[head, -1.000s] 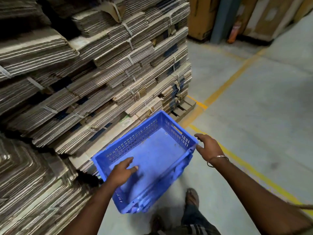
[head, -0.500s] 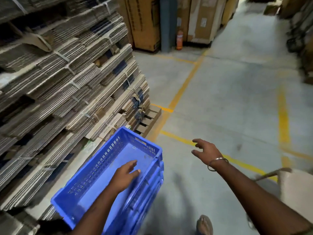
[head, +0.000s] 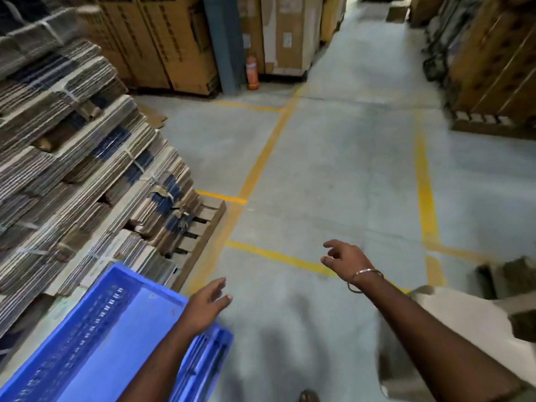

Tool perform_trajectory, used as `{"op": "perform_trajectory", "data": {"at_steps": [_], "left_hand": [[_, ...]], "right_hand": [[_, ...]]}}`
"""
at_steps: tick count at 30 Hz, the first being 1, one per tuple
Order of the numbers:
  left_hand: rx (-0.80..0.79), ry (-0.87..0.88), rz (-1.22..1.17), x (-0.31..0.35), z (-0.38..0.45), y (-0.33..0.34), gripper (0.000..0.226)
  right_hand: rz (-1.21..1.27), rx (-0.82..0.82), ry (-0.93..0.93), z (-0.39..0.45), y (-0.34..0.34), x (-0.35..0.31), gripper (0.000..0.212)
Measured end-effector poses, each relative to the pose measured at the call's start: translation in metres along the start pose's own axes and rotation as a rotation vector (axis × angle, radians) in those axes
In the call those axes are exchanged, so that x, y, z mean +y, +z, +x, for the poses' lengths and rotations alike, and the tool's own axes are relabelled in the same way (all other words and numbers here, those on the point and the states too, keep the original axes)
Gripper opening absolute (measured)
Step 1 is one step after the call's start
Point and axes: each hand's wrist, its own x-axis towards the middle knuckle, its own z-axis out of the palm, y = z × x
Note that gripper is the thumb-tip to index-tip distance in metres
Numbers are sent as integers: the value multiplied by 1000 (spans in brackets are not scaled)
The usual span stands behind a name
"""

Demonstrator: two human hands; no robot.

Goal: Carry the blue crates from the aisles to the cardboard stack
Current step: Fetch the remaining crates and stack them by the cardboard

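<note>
The blue crate (head: 95, 338) is being seen at bottom left, lying tilted w/ its open side up, set against the foot of the cardboard stack (head: 75, 175). The stack is made of flattened, strapped cartons and is being carried by a wooden pallet (head: 203, 227), whose corner is showing just beyond the crate.

The left hand (head: 207, 307) is being held above the crate's right rim; fingers are being kept loosely extended, nothing is being gripped, and whether the rim is being touched can't be told. The right hand (head: 345, 258) is being held out over the concrete floor (head: 333, 169), well apart from the crate, fingers relaxed & slightly spread, nothing gripped. A thin bangle (head: 364, 280) is being worn at the right wrist.

Yellow lines (head: 261, 158) are being seen painted across the floor. In the background, tall brown cartons (head: 162, 44) are being stood beside a grey pillar (head: 224, 42), w/ an orange-red extinguisher (head: 252, 74) at its base. More stacked goods are being seen at far right, blurred.
</note>
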Motion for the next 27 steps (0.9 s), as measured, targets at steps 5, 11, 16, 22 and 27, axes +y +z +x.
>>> {"op": "perform_trajectory", "data": {"at_steps": [5,11,16,22,27], "left_hand": [[-37,51,-12,31,55,6,75],[23,4,76,70,119,-13,80],[27,-49,110,84,200,-37,60],[37,-65,183,136,298,-90,61],[88,1,322,185,372,-126,60]], "right_hand": [[-26,-13,7,54,-25,6,45],[-9,-22,-17,137,-29,-22,40],[-19,-38,-18,218,-34,-53,37],[-48,-32,-19,319,-59,-99,45],[-131,-2,-35,405,-75,-120,66]]}}
